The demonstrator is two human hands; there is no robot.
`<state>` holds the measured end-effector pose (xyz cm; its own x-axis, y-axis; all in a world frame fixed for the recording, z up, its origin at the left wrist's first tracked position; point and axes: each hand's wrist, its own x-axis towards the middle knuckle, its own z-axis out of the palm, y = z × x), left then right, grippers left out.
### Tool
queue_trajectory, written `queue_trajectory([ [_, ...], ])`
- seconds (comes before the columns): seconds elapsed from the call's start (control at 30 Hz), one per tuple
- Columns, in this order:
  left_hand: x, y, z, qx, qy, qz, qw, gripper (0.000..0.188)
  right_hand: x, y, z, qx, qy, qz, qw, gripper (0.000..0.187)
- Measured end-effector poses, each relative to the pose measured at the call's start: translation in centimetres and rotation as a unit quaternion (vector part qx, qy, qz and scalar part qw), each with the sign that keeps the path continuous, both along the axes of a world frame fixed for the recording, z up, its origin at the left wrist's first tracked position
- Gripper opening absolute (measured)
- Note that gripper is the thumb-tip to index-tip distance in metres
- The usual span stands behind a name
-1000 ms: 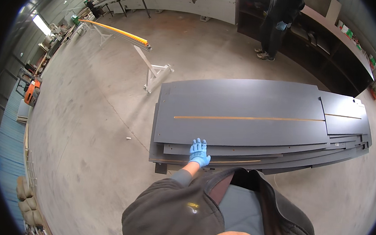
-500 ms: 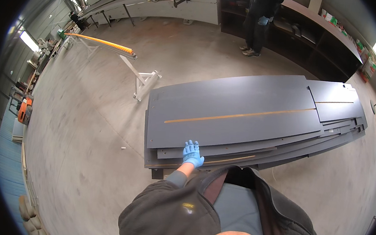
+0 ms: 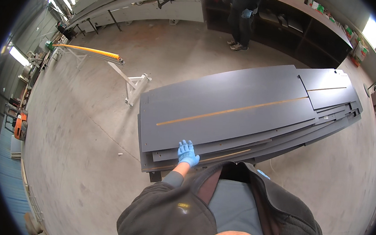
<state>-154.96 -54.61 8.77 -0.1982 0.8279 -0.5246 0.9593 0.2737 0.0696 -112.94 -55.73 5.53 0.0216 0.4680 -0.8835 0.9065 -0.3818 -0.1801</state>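
My left hand (image 3: 188, 153), in a light blue glove, lies flat at the near edge of a stack of long grey boards, fingers stretched out and holding nothing. The top board (image 3: 233, 108) has a narrow tan groove running along it. A smaller grey board (image 3: 327, 91) with a similar groove lies at the stack's right end. Under them several more grey boards (image 3: 278, 144) stick out unevenly on the near side. Of my right hand (image 3: 263, 174) just a sliver of blue glove shows past the jacket; its fingers are too hidden to read.
A white metal stand (image 3: 133, 89) carries a long rail with an orange strip (image 3: 96, 51) at the left. Beyond the stack a person (image 3: 242, 22) in dark clothes stands beside a dark open shelf unit (image 3: 292, 30). A small white scrap (image 3: 120, 154) lies on the concrete floor.
The view has shifted a little, so the stack sits slightly further left. A bit of my right glove has come into sight beside the jacket. My left hand stays on the boards.
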Motion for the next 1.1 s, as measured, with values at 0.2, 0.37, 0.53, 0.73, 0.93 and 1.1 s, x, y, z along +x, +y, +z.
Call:
queue_trajectory([
  [0.2, 0.1, 0.1, 0.3, -0.001, 0.008, -0.004, 1.0, 0.112, 0.4, -0.3, -0.5, 0.003, -0.002, -0.003, 1.0, 0.064],
  [0.37, 0.2, 0.0, 0.6, 0.015, 0.002, 0.007, 1.0, 0.108, 1.3, -1.3, -2.1, 0.007, -0.008, 0.003, 1.0, 0.063],
  [0.53, 0.1, 0.2, 0.3, 0.004, 0.014, -0.005, 1.0, 0.109, 1.2, -1.5, -3.2, 0.02, -0.019, 0.002, 1.0, 0.063],
  [0.73, 0.2, 0.3, 0.2, -0.005, 0.026, -0.01, 1.0, 0.108, 0.7, -1.5, -0.2, -0.007, -0.01, -0.026, 1.0, 0.063],
  [0.93, 0.4, 0.3, 0.4, -0.001, 0.015, 0.001, 1.0, 0.111, 0.6, -1.5, 1.1, 0.028, 0.011, -0.001, 1.0, 0.059],
  [1.1, 0.3, 0.5, 0.2, 0.001, 0.005, -0.001, 1.0, 0.112, 0.7, -1.2, 0.8, 0.008, 0.016, -0.002, 1.0, 0.059],
])
